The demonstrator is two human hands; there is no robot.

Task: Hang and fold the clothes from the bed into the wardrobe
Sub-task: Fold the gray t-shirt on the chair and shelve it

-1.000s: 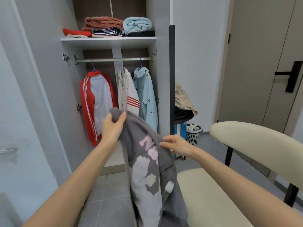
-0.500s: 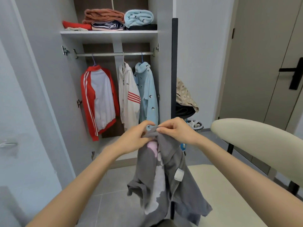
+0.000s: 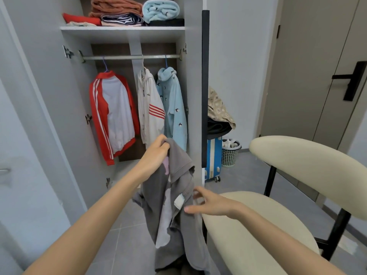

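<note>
Grey cloth hangs in front of the person: a grey top (image 3: 188, 235) with a pale print and a white label (image 3: 179, 201), held up before the open wardrobe (image 3: 59, 86) and outside it. The left hand (image 3: 155, 155) bunches the upper edge in curled fingers, at twelve o'clock of the garment, and the rest drops towards the floor tiles (image 3: 123, 245). The right hand (image 3: 210, 203) sits at three o'clock of the top, just beside the label, fingers spread and loose. They are blurred, so whether they touch the cloth is hard to say.

On the rail (image 3: 129, 57), at eleven o'clock from the hands, hang a red-and-white jacket (image 3: 113, 116), a white hoodie (image 3: 149, 108) and a light blue hooded piece (image 3: 174, 108). Folded clothes (image 3: 123, 14) lie on the shelf (image 3: 123, 30) above. A cream chair (image 3: 258, 235) stands at four o'clock.
</note>
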